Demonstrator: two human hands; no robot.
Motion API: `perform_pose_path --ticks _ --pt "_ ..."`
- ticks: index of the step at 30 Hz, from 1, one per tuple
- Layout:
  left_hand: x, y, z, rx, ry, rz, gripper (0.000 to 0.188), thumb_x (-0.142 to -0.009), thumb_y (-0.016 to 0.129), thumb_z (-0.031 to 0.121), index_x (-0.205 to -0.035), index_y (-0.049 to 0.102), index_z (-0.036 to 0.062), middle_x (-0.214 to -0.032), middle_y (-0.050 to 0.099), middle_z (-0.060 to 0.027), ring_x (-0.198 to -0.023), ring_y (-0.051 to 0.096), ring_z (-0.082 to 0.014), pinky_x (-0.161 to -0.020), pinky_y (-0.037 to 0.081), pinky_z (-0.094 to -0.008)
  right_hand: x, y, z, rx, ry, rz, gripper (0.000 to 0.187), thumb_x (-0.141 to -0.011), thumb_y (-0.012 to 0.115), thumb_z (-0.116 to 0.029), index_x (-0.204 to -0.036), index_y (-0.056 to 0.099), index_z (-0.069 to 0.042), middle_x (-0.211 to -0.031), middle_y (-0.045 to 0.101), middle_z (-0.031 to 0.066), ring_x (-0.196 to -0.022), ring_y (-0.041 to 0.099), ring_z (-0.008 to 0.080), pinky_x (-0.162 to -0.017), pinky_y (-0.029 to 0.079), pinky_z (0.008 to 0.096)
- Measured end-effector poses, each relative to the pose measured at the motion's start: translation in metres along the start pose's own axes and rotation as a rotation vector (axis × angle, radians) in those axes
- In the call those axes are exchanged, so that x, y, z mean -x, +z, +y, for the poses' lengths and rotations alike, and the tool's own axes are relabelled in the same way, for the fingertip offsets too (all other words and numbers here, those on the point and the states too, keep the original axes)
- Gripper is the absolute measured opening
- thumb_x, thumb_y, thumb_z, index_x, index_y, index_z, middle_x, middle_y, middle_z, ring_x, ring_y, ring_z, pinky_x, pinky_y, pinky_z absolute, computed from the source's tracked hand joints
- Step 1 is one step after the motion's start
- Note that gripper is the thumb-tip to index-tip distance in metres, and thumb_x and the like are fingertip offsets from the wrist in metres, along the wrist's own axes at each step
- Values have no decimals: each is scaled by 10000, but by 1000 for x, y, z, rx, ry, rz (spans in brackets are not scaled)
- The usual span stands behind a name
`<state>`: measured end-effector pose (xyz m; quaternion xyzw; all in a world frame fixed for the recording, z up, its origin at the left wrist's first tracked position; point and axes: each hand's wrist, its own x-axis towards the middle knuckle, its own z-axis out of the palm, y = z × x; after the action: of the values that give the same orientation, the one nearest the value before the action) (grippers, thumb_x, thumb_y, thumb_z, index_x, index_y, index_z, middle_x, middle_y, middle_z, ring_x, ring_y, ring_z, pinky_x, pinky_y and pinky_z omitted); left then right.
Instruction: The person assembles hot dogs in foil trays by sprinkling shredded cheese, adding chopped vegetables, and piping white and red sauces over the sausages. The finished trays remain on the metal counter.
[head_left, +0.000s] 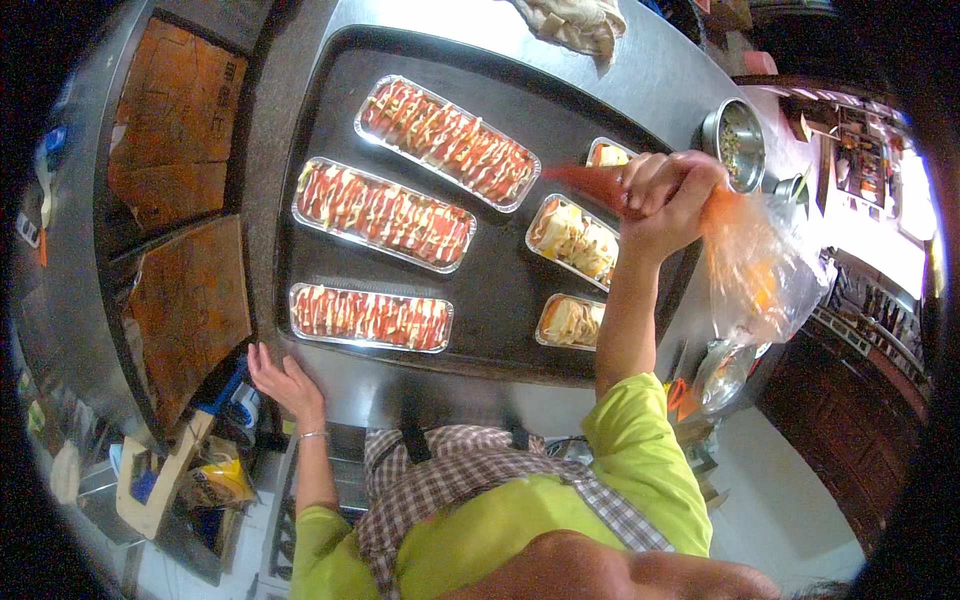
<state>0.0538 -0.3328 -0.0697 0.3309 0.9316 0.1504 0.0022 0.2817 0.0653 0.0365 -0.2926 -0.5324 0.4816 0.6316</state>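
Note:
My right hand [672,195] is closed round a clear plastic piping bag [765,275] of red-orange sauce. The bag's red tip points left over the black baking tray [495,300], near the far-left foil pan [450,140]. That pan, the middle-left pan [385,213] and the near-left pan [372,317] hold filled loaves striped with red and cream sauce. On the right, a far pan [610,152], a middle pan [575,238] and a near pan [570,322] show pale toppings without red stripes; my right arm hides parts of them. My left hand [287,385], fingers spread, is beside the tray's front left corner.
The tray lies on a steel table [440,30]. A crumpled beige cloth [575,25] lies at the far edge, and a steel bowl [735,145] of chopped food stands at the right. Left are cardboard pieces [180,115] in a dark frame.

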Motion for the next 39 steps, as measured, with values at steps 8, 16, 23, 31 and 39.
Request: perform_pose_path --ticks 8,16,23,31,39 --pt "0 0 2 -15 51 34 416 -881 439 176 -1250 393 -11 -1325 339 -189 -1223 307 -350 -1022 216 -455 -2 -5 10 -29 100 88 314 -943 398 -342 -799 484 -77 -432 271 -20 -362 311 99 -426 367 273" --pt "2 3 -3 -34 49 75 415 -888 450 203 -1246 401 -2 -1320 349 -185 -1212 320 -346 -1006 237 -446 -2 -56 -6 -487 318 166 376 -938 361 -419 -805 547 -121 -414 266 -52 -355 305 73 -436 371 253" --pt "3 3 1 -50 84 98 417 -910 409 223 -1261 384 -2 -1334 332 -191 -1232 297 -346 -1023 213 -456 36 -50 -27 -132 65 -227 345 -961 296 -375 -867 457 -84 -416 250 -36 -343 284 86 -424 343 256" --pt "5 6 1 -101 60 112 450 -919 409 277 -1277 375 6 -1344 326 -179 -1249 283 -332 -1025 204 -450 24 -54 -11 -20 2 -206 337 -946 380 -354 -824 469 -53 -434 276 -11 -339 295 108 -391 337 277" --pt "7 5 2 -127 68 138 471 -932 374 337 -1276 380 16 -1345 328 -173 -1249 282 -329 -1027 201 -443 42 -53 -27 -85 59 -316 318 -942 400 -339 -817 475 -55 -415 302 -6 -317 297 109 -375 324 274"
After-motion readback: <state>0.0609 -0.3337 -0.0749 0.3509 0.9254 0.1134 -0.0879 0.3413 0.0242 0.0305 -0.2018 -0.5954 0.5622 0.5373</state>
